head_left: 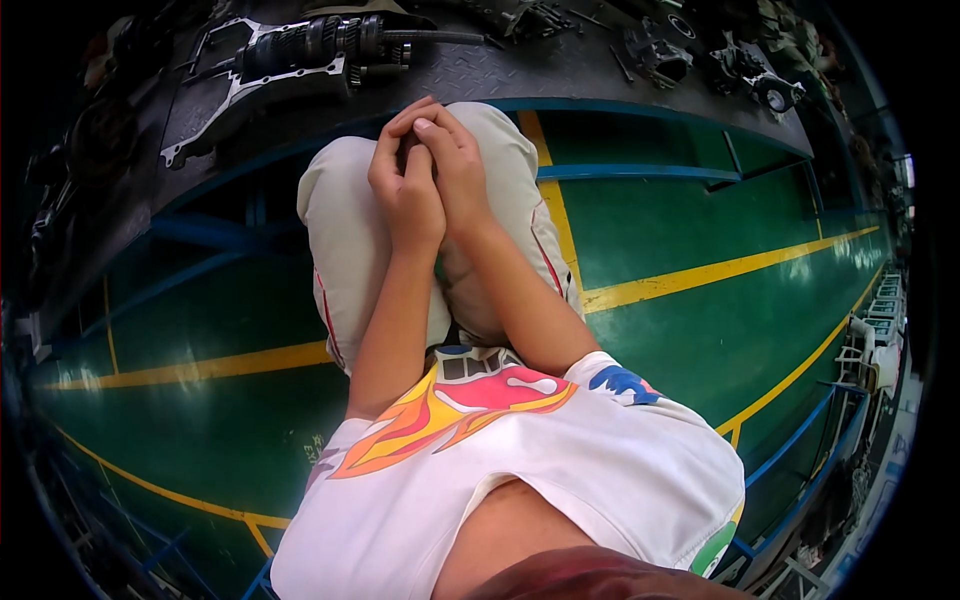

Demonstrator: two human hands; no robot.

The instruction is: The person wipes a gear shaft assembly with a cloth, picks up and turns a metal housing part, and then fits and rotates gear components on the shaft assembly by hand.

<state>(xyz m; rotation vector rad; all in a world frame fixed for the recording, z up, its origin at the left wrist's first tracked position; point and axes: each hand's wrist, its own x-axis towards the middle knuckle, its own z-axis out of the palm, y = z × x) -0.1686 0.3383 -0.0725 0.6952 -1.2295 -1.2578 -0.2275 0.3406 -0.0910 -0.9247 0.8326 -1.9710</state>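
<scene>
My left hand [405, 200] and my right hand [460, 178] are clasped together above my knees, between the light trousers [350, 215] and the bench edge. Their fingers are curled and meet at the tips, with a small dark gap between the palms. No object shows in either hand. Just beyond, on the dark metal bench top [440, 78], lies an opened gearbox housing [235, 95] with its gear shaft [330, 42] exposed. Neither hand touches it.
Several metal castings, including a housing [660, 55] and a smaller part [765, 88], lie at the far right of the bench. A blue frame bar [640, 172] runs beneath the bench edge. Yellow lines [700, 282] cross the green floor [660, 350].
</scene>
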